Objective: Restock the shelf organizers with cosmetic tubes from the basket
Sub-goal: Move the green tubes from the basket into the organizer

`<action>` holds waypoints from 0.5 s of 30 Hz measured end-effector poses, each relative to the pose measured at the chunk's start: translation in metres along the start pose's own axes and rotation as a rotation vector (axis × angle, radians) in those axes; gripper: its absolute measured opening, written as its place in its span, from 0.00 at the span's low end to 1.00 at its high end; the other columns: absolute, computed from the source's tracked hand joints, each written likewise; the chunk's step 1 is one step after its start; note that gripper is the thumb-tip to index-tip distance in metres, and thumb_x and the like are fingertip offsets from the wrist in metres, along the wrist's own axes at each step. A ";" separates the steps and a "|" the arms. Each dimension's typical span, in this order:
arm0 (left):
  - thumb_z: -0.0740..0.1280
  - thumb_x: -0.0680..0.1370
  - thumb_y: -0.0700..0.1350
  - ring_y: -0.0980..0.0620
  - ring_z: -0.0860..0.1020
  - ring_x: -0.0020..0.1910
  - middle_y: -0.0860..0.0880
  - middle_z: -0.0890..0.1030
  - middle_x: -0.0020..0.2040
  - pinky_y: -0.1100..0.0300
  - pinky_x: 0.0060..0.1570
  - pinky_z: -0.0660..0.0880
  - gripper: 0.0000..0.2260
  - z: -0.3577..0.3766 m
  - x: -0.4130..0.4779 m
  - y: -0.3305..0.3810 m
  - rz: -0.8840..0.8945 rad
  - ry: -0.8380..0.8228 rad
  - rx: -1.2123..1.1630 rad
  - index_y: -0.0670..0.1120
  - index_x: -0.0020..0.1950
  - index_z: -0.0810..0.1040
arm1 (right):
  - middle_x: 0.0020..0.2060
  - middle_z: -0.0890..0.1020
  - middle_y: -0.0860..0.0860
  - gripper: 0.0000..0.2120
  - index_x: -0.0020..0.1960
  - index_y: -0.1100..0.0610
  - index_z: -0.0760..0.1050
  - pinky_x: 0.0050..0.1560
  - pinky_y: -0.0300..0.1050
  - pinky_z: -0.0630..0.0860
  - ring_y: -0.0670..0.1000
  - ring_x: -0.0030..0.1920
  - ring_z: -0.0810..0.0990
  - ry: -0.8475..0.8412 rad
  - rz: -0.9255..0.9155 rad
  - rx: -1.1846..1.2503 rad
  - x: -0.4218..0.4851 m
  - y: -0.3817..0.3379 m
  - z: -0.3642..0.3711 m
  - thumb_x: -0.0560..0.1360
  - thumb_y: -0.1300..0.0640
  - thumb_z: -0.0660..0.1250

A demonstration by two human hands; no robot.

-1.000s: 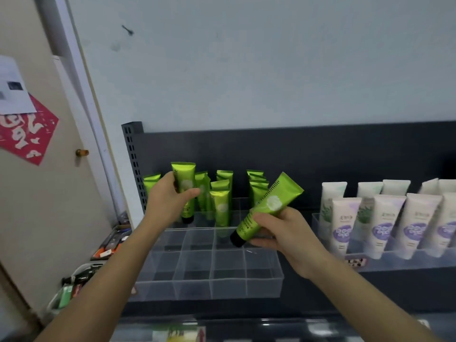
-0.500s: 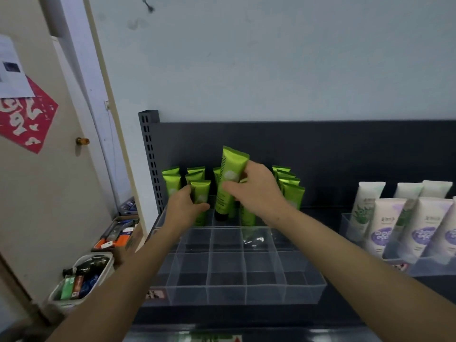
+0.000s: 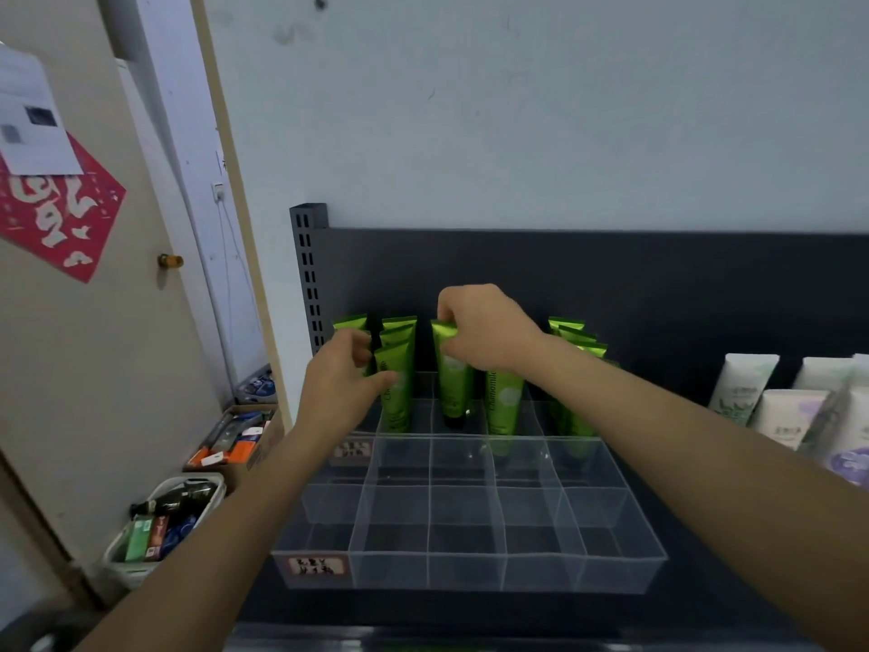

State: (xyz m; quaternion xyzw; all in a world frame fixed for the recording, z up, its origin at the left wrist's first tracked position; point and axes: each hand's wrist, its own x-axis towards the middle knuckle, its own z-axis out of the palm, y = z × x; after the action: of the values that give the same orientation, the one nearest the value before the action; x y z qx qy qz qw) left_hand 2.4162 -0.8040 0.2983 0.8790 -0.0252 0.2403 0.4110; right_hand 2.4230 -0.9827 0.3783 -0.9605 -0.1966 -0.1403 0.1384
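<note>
A clear plastic organizer point(image 3: 470, 564) with a grid of compartments stands on the dark shelf. Several green tubes point(image 3: 576, 350) stand upright in its back rows. My right hand point(image 3: 484, 329) pinches the top of one green tube point(image 3: 454, 383), which stands cap-down in a back compartment. My left hand point(image 3: 343, 383) has its fingers curled beside the green tube point(image 3: 397, 388) at the left, thumb touching it. The front rows of compartments hold nothing.
White and purple tubes point(image 3: 794, 416) stand in another organizer at the right. On the floor at the left sit a white basket point(image 3: 141, 564) of assorted products and a cardboard box point(image 3: 235, 440) of items. A door point(image 3: 94, 322) stands at the left.
My right hand lowered the green tube from above the organizer into a back compartment. My left hand stayed by the left tubes. The view shifted closer and to the left.
</note>
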 end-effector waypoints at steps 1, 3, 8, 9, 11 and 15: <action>0.76 0.69 0.48 0.55 0.75 0.49 0.53 0.77 0.50 0.62 0.46 0.72 0.23 -0.001 -0.001 0.001 0.013 -0.001 0.010 0.47 0.60 0.72 | 0.43 0.76 0.51 0.08 0.45 0.54 0.69 0.37 0.45 0.68 0.54 0.42 0.75 -0.039 -0.009 -0.059 0.000 -0.001 0.003 0.69 0.64 0.65; 0.76 0.69 0.48 0.55 0.75 0.50 0.53 0.76 0.51 0.62 0.47 0.71 0.23 -0.002 -0.002 0.002 0.043 0.007 0.035 0.47 0.60 0.73 | 0.42 0.75 0.51 0.08 0.45 0.54 0.68 0.38 0.46 0.66 0.54 0.41 0.74 -0.090 -0.009 -0.135 -0.001 -0.001 0.009 0.70 0.65 0.64; 0.76 0.69 0.46 0.56 0.74 0.52 0.50 0.77 0.55 0.61 0.50 0.71 0.22 -0.006 -0.005 0.012 0.120 0.059 0.073 0.46 0.60 0.73 | 0.47 0.77 0.55 0.07 0.48 0.57 0.70 0.36 0.48 0.76 0.56 0.43 0.78 -0.091 0.008 -0.099 -0.004 0.010 0.015 0.72 0.65 0.64; 0.76 0.69 0.47 0.55 0.74 0.52 0.49 0.77 0.55 0.61 0.50 0.70 0.22 -0.007 -0.006 0.014 0.135 0.069 0.079 0.46 0.60 0.73 | 0.49 0.78 0.55 0.09 0.51 0.57 0.72 0.40 0.51 0.79 0.56 0.45 0.78 -0.080 0.007 -0.074 -0.005 0.012 0.014 0.73 0.64 0.65; 0.75 0.69 0.47 0.55 0.73 0.52 0.50 0.77 0.55 0.62 0.50 0.69 0.21 -0.008 -0.009 0.021 0.175 0.095 0.092 0.46 0.59 0.73 | 0.52 0.78 0.55 0.14 0.58 0.57 0.72 0.47 0.54 0.79 0.56 0.48 0.78 -0.045 0.006 -0.027 -0.008 0.017 0.010 0.73 0.61 0.67; 0.74 0.71 0.48 0.52 0.73 0.56 0.49 0.76 0.55 0.63 0.53 0.66 0.19 -0.007 -0.018 0.039 0.287 0.126 0.179 0.46 0.58 0.74 | 0.55 0.79 0.53 0.23 0.65 0.56 0.70 0.54 0.45 0.75 0.52 0.54 0.77 0.050 0.032 0.174 -0.022 0.023 -0.003 0.72 0.57 0.72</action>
State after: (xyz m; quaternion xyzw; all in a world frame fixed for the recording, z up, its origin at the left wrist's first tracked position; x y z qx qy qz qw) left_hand 2.3882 -0.8272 0.3221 0.8827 -0.1030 0.3525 0.2932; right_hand 2.4122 -1.0120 0.3692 -0.9441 -0.1891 -0.1443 0.2283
